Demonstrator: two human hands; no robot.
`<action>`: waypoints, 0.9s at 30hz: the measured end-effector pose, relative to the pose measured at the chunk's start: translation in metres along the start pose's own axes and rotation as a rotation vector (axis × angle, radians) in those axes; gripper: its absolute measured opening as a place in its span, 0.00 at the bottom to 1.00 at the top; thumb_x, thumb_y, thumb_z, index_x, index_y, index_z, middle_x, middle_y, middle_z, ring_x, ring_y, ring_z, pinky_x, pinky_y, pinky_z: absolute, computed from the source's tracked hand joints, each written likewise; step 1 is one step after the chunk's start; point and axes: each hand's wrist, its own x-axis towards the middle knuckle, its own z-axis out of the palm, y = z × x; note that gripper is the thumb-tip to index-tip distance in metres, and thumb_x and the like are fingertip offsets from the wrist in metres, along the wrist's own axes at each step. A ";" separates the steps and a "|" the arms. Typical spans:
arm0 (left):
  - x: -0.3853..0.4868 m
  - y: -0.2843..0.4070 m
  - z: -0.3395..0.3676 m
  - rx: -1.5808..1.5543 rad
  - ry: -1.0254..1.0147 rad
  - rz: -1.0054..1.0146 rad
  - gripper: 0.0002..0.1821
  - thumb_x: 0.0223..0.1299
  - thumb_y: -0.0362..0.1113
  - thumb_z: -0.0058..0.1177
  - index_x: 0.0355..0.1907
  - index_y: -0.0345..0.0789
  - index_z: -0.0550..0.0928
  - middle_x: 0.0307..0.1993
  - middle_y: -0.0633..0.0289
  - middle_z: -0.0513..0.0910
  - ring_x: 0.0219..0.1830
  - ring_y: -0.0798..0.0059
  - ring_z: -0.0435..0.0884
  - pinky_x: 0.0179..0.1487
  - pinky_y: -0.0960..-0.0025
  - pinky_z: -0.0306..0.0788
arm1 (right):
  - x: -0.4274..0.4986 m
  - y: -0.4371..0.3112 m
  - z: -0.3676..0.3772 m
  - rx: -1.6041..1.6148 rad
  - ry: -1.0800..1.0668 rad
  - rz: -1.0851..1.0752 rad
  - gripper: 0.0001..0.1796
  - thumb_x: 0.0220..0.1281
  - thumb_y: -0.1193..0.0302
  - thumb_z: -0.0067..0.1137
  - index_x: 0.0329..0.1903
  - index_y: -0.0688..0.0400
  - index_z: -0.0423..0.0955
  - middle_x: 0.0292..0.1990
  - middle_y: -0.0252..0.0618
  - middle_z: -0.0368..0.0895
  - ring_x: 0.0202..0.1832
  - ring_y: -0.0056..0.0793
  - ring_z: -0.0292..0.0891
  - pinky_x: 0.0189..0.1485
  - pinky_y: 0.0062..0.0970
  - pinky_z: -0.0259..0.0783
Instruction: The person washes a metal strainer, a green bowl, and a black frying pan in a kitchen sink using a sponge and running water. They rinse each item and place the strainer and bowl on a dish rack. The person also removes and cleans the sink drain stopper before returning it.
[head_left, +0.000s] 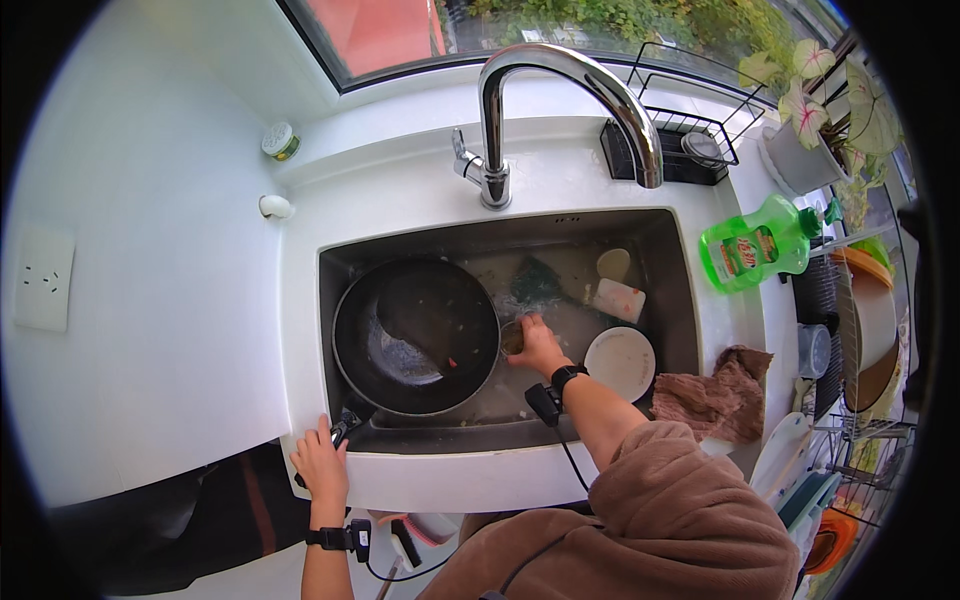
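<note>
A dark frying pan (405, 322) with some liquid and a small red scrap in it lies in the left part of the sink (667, 247). Its black handle (351, 421) slants over the front left edge, where my left hand (322, 461) is closed around it. My right hand (538, 346) reaches into cloudy water just right of the pan. Its fingers and thumb span a small round cup-like object (512, 337), partly hidden by the hand. A white round dish (620, 364), a white block-like item (619, 300), a pale oval item (613, 263) and a dark green scrubbing cloth (535, 279) lie farther right.
A chrome faucet (495, 135) arches over the sink's back edge. On the right counter are a green dish soap bottle (757, 244) and a crumpled brown cloth (716, 394). Behind stand a black wire rack (675, 142) and a potted plant (806, 157). A dish rack (862, 427) borders the right.
</note>
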 end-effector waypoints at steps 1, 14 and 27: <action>-0.002 0.000 0.001 -0.018 -0.007 -0.013 0.35 0.49 0.43 0.65 0.61 0.41 0.70 0.39 0.62 0.73 0.42 0.64 0.71 0.44 0.62 0.60 | 0.003 -0.002 0.005 0.015 0.002 -0.005 0.44 0.28 0.62 0.75 0.54 0.62 0.66 0.49 0.53 0.69 0.51 0.53 0.71 0.53 0.42 0.71; -0.005 0.001 0.009 -0.069 0.104 -0.031 0.32 0.48 0.43 0.65 0.58 0.38 0.73 0.36 0.61 0.74 0.40 0.62 0.72 0.44 0.61 0.61 | -0.003 -0.009 0.008 0.054 0.099 0.048 0.43 0.28 0.66 0.74 0.54 0.61 0.64 0.50 0.48 0.67 0.52 0.50 0.70 0.53 0.40 0.72; -0.004 0.000 0.008 -0.060 0.106 -0.003 0.32 0.49 0.43 0.64 0.58 0.38 0.72 0.36 0.61 0.74 0.39 0.61 0.73 0.43 0.60 0.62 | 0.000 -0.003 0.000 0.285 0.232 -0.009 0.42 0.28 0.66 0.74 0.52 0.62 0.65 0.50 0.50 0.68 0.53 0.51 0.69 0.56 0.38 0.69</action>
